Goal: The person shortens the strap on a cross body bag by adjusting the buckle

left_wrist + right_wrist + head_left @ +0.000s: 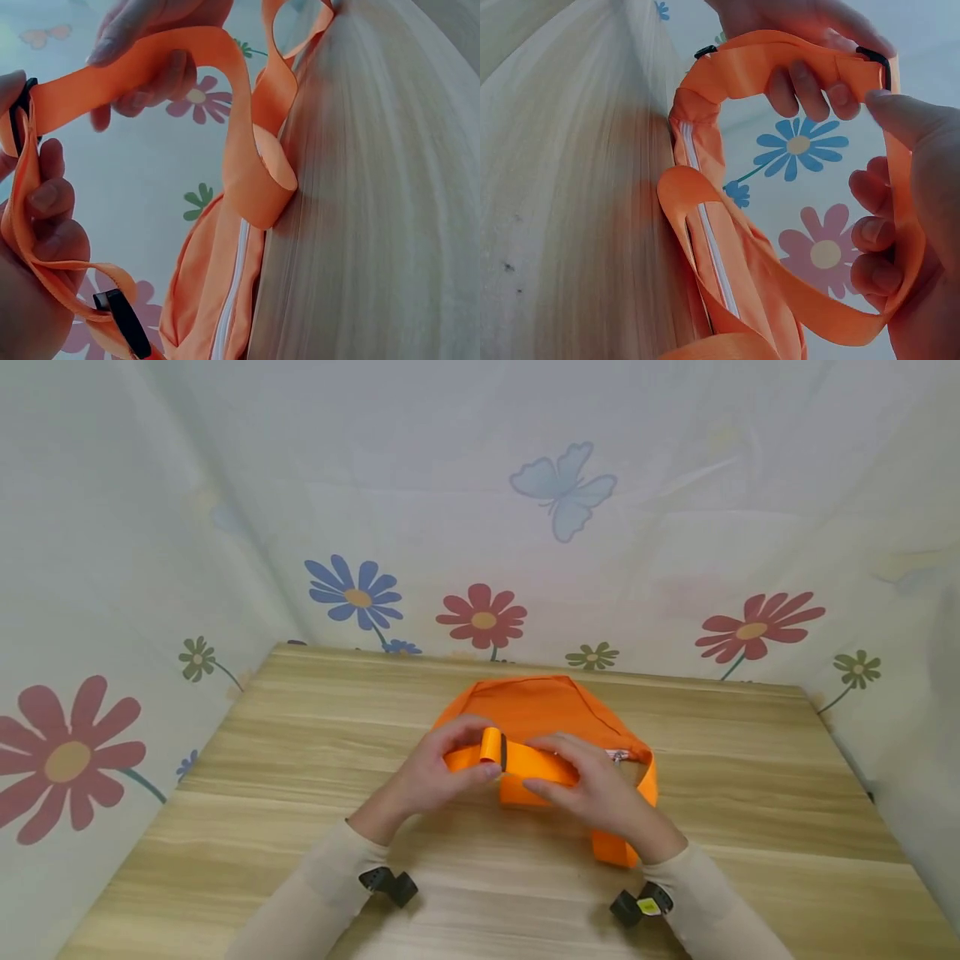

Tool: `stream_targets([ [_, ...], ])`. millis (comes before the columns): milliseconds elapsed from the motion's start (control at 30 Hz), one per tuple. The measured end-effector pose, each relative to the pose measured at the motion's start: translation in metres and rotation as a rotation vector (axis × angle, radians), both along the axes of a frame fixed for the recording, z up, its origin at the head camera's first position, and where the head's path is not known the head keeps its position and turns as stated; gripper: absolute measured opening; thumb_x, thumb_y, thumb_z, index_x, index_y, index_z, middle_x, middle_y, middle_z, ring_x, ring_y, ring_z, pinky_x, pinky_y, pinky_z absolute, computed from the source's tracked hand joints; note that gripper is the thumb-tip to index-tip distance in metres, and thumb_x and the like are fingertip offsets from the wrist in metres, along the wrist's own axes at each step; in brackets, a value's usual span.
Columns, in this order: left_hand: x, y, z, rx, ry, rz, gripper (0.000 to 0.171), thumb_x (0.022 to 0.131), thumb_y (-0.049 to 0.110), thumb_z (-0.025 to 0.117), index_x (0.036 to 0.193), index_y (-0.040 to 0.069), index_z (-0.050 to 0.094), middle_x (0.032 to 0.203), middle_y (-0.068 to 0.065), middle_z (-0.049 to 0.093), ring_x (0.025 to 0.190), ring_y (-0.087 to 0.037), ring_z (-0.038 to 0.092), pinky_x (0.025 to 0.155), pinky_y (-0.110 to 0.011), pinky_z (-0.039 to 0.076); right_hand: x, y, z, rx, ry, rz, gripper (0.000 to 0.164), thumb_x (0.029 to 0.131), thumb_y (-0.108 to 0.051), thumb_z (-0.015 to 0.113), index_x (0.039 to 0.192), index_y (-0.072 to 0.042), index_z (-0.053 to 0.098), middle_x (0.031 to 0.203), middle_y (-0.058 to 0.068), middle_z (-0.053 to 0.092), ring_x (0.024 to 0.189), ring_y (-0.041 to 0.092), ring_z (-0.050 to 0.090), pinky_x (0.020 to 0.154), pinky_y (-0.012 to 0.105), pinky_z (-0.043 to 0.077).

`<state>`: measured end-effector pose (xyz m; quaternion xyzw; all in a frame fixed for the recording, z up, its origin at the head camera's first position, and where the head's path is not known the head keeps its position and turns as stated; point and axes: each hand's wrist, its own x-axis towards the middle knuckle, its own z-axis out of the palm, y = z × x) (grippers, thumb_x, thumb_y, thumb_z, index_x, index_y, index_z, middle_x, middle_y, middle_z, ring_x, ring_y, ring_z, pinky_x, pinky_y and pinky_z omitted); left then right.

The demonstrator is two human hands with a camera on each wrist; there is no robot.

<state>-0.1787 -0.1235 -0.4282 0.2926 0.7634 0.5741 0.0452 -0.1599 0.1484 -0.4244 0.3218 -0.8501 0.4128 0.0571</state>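
Note:
An orange bag (525, 706) lies on the table, and its orange strap (543, 764) is lifted in front of it. My left hand (438, 767) grips the strap by a black slider buckle (503, 753), where the webbing forms a small loop. Its thumb lies just below the buckle. On the other side, my right hand (600, 783) holds the strap between thumb and fingers. In the left wrist view, a second black buckle (124, 322) sits lower on the strap. The right wrist view shows the strap curving down past the bag's white zipper (716, 259).
A wood-grain table (315, 727) extends around the bag. Behind it hangs a pale curtain (420, 510) printed with flowers and a butterfly. A loose strap end (615, 850) lies on the table near my right wrist. Both wrists wear black camera mounts (390, 887).

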Motion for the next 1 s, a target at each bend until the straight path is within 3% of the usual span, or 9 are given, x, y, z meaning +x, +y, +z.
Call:
stream_targets([
  [233,-0.003,0.001,-0.003,0.053,0.001,-0.062,0.044,0.101,0.023,0.077,0.138,0.011,0.059,0.124,-0.014,0.069,0.105,-0.028,0.069,0.090,-0.031,0.064,-0.001,0.001,0.001,0.010,0.002,0.006,0.040,0.099,-0.026,0.081,0.135,-0.014,0.069,0.120,-0.003,0.071,0.096,0.011,0.062,0.081,0.026,0.058],
  [467,-0.001,0.004,-0.002,-0.008,0.006,-0.037,0.047,0.099,0.021,0.079,0.140,0.011,0.058,0.129,-0.011,0.070,0.109,-0.026,0.069,0.094,-0.030,0.061,-0.002,-0.004,0.002,0.015,0.009,0.009,0.042,0.099,-0.026,0.081,0.136,-0.013,0.068,0.126,-0.001,0.072,0.099,0.012,0.064,0.084,0.027,0.060],
  [700,0.001,0.008,-0.003,-0.050,-0.036,-0.008,0.047,0.096,0.025,0.083,0.137,0.021,0.060,0.132,-0.001,0.070,0.124,-0.024,0.066,0.113,-0.049,0.052,-0.002,-0.010,0.005,0.017,0.070,0.026,0.047,0.095,-0.023,0.085,0.136,-0.009,0.069,0.126,0.001,0.074,0.105,0.014,0.067,0.089,0.029,0.061],
  [800,0.002,0.009,-0.003,-0.051,-0.040,-0.003,0.047,0.097,0.027,0.083,0.138,0.020,0.061,0.133,-0.002,0.069,0.127,-0.025,0.065,0.117,-0.052,0.049,-0.001,-0.010,0.006,0.027,0.058,0.025,0.049,0.095,-0.024,0.085,0.139,-0.009,0.069,0.127,0.002,0.073,0.106,0.015,0.067,0.088,0.030,0.061],
  [1000,0.002,0.003,-0.004,-0.047,-0.049,0.070,0.047,0.096,0.025,0.083,0.138,0.016,0.063,0.129,-0.006,0.071,0.117,-0.025,0.067,0.103,-0.033,0.058,0.001,-0.001,0.004,0.034,0.020,-0.020,0.050,0.096,-0.027,0.085,0.140,-0.012,0.069,0.132,0.000,0.073,0.109,0.015,0.068,0.094,0.032,0.062],
])
